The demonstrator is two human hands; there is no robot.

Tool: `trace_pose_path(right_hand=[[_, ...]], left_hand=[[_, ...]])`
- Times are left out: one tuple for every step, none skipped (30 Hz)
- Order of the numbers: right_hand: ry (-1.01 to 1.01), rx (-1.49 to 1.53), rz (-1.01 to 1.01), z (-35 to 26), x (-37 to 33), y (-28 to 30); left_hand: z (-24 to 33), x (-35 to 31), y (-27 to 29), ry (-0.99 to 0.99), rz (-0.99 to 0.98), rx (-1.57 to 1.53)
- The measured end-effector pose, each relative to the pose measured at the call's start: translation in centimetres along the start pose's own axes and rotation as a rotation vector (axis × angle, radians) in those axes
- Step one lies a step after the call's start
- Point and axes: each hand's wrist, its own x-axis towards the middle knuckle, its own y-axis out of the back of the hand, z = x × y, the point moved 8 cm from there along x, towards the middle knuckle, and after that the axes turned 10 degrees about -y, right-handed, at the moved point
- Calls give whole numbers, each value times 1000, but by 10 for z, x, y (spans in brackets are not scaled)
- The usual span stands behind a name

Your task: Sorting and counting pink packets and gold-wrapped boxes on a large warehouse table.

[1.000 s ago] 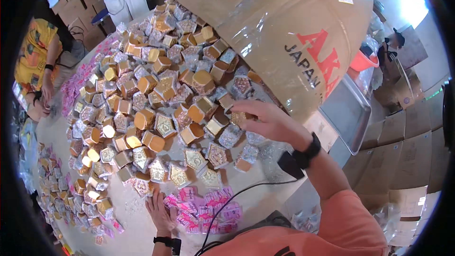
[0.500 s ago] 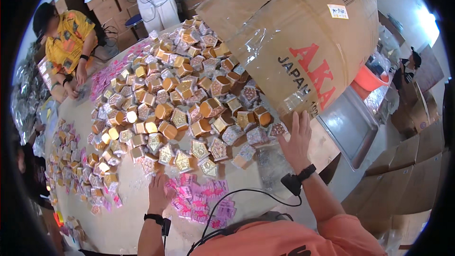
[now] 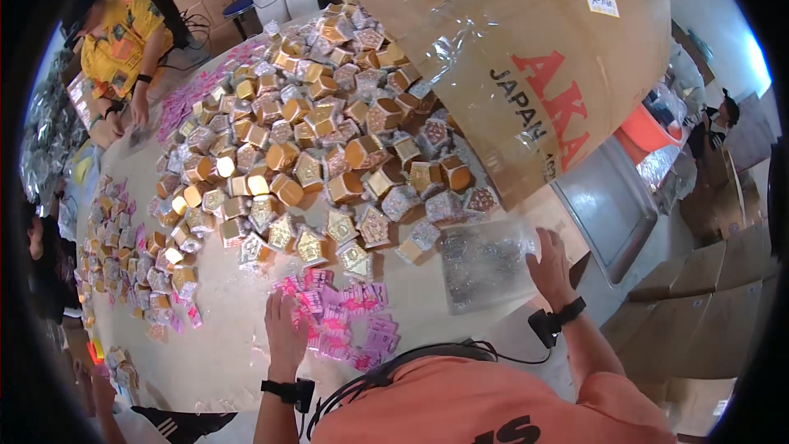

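My left hand (image 3: 287, 330) lies at the left edge of a loose pile of pink printed packets (image 3: 339, 317), fingers stretched out. My right hand (image 3: 554, 270) rests open at the right side of a flat stack of clear plastic bags (image 3: 483, 270), its thumb by the stack's edge. Beyond both hands spreads a large heap of small gold, house-shaped tins (image 3: 341, 187), many of them wrapped in clear film. A few gold tins (image 3: 355, 261) lie nearest me, just above the pink packets.
A big cardboard carton (image 3: 526, 74) leans over the table's far right. Beside the table are a metal tray (image 3: 608, 210) and a red tub (image 3: 649, 127). A smaller group of tins (image 3: 123, 255) lies left. Across the table a person in yellow (image 3: 123, 45) works with both hands.
My right hand has left the carton's lower edge and come down beside the clear bags. My left hand is now closer against the pink packets. The view has shifted slightly.
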Motion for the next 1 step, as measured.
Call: trace_pose_path(right_hand=[[-159, 0, -120, 25, -5, -11]], left_hand=[[3, -4, -8, -21, -35, -41]])
